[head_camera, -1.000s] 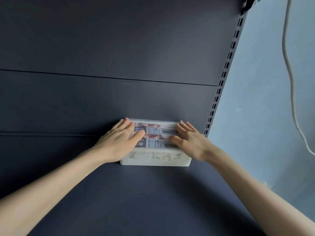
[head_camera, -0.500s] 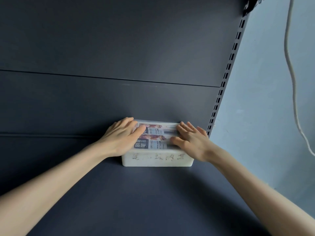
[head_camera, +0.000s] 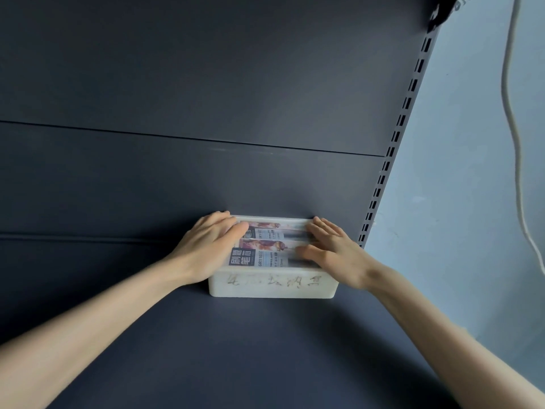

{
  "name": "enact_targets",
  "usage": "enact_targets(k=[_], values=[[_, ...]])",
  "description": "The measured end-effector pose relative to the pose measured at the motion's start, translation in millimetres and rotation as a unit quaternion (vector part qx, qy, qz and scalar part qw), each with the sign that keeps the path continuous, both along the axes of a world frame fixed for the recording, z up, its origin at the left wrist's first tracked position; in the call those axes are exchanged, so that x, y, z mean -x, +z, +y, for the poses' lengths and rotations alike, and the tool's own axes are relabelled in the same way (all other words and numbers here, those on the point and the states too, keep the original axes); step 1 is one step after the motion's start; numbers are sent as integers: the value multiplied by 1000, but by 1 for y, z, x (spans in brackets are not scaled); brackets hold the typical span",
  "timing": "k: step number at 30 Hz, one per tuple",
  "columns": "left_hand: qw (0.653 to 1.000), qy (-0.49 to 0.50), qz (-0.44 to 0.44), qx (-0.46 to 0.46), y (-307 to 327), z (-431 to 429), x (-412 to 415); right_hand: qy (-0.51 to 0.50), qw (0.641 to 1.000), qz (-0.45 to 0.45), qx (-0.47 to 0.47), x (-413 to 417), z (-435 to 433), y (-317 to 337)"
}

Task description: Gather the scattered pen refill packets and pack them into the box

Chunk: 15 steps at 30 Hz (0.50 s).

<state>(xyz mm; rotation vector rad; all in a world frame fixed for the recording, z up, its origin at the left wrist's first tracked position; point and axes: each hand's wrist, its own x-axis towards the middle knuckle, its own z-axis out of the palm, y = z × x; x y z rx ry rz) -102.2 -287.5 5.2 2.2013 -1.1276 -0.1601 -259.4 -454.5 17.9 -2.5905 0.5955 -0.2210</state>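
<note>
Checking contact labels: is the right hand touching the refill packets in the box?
Touching. Head view: the right hand lies flat on the refill packets in the box, fingers overlapping their right ends, no gap.

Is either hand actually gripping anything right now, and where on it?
Nothing is gripped. The left hand and right hand lie flat, fingers straight, on the opposite ends of the printed pen refill packets inside the white plastic box.
</note>
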Motion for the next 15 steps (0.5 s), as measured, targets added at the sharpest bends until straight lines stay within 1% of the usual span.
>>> enact_targets(k=[1,3,5,7,10,12,14,15], values=[[998,5,37,45,-3,0,0,0,999,-30,-31,0,0,-1],[983,2,125,134,-6,-1,1,-5,993,-83,-79,1,1,-3],[963,3,195,185,-9,-1,2,-12,987,-117,-111,-1,-1,-7],[935,19,265,233,-12,-2,2,-15,977,-144,-153,-3,-3,-11],[877,50,371,300,-14,-3,6,-21,946,-194,-260,-6,-7,-15],[849,69,405,332,-14,-3,7,-34,907,-233,-350,-5,-6,-18],[834,73,417,354,-13,-4,2,-52,874,-256,-409,-5,-5,-17],[846,92,382,360,-10,-2,-1,-76,866,-281,-407,-4,-7,-14]])
